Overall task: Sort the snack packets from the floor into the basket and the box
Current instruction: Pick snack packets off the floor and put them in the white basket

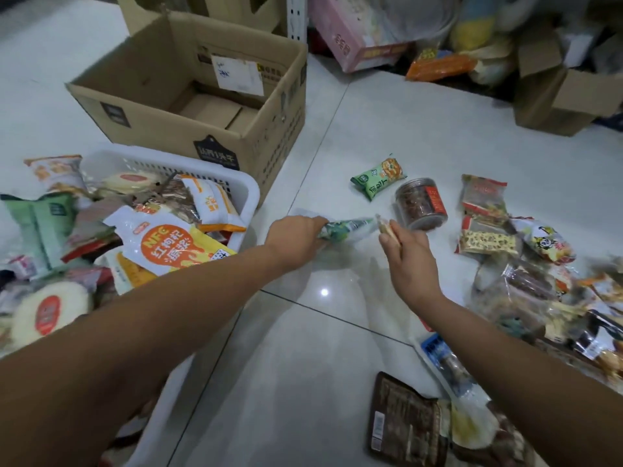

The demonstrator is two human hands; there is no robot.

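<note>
Beside the basket (247, 193), left hand (296, 235) clamps a green packet (344, 229), right hand (409, 257) pinches a small snack (386, 227); either loose grip might slip.

Bright, even light; lamp glare on the floor (324, 292); edges bent and blurred

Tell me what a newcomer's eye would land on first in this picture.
First, the two bare arms reaching into the middle: the left hand grips a green-and-white packet just above the floor, and the right hand pinches a small pale snack. Next, the white basket at left, heaped with packets, with the open cardboard box behind it.
</note>
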